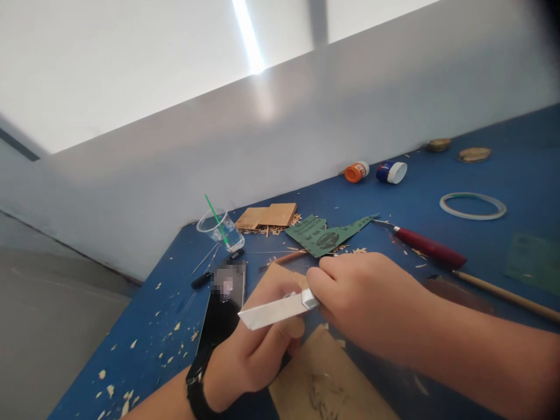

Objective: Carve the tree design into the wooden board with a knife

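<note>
My right hand (350, 291) is closed around a knife (273, 311), whose flat, slant-ended pale blade points left across the front of my other hand. Its handle is mostly hidden in my fist. My left hand (262, 350), with a black wristband, is curled around a light wooden piece (280, 273); the fingers hide much of it. Below both hands lies a tan board (332, 385) with dark lines drawn on it. Torn green sandpaper (321, 235) lies just beyond my hands.
Left of my hands are a phone (219, 315), a black marker (201, 280) and a plastic cup (223, 230) with a green stick. Wooden blocks (280, 214), two small jars (385, 172), a ring (472, 216) and a red-handled tool (431, 246) lie farther off. Wood shavings dot the blue table (144, 309).
</note>
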The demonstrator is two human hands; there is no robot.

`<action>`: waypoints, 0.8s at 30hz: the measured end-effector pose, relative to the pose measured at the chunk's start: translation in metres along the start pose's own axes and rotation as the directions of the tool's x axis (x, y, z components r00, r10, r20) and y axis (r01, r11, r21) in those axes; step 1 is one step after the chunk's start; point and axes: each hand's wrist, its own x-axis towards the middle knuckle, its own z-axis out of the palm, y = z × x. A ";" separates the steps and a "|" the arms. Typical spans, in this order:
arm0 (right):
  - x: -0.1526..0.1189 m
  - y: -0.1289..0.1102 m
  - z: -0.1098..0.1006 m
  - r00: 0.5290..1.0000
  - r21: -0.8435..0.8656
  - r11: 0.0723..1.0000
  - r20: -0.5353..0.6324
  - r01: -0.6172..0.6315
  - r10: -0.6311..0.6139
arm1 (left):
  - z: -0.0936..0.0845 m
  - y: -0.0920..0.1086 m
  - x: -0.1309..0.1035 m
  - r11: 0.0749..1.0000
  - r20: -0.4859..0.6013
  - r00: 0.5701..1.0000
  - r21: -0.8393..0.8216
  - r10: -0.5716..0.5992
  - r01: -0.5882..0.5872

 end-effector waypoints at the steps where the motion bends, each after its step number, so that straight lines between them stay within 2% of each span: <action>1: 0.000 0.002 0.001 1.000 -0.004 1.000 0.006 0.018 -0.018 | 0.000 -0.002 -0.001 1.000 -0.005 1.000 -0.026 -0.006 0.006; 7: -0.001 0.008 0.005 0.999 0.046 0.999 0.049 0.017 -0.020 | 0.001 -0.006 0.000 0.997 -0.015 0.999 -0.066 0.034 -0.035; 12: 0.000 0.006 0.004 0.998 0.078 0.997 0.054 0.021 -0.026 | -0.002 -0.005 -0.001 0.993 -0.008 0.996 0.067 0.094 -0.093; 18: -0.002 -0.001 -0.001 0.997 0.078 0.994 0.000 0.079 -0.079 | -0.002 -0.003 -0.002 0.975 0.045 0.988 0.157 0.150 -0.155; 24: -0.003 -0.007 -0.005 1.000 0.111 0.994 0.019 -0.015 0.013 | 0.003 0.005 0.000 0.941 0.029 0.979 0.273 0.199 -0.200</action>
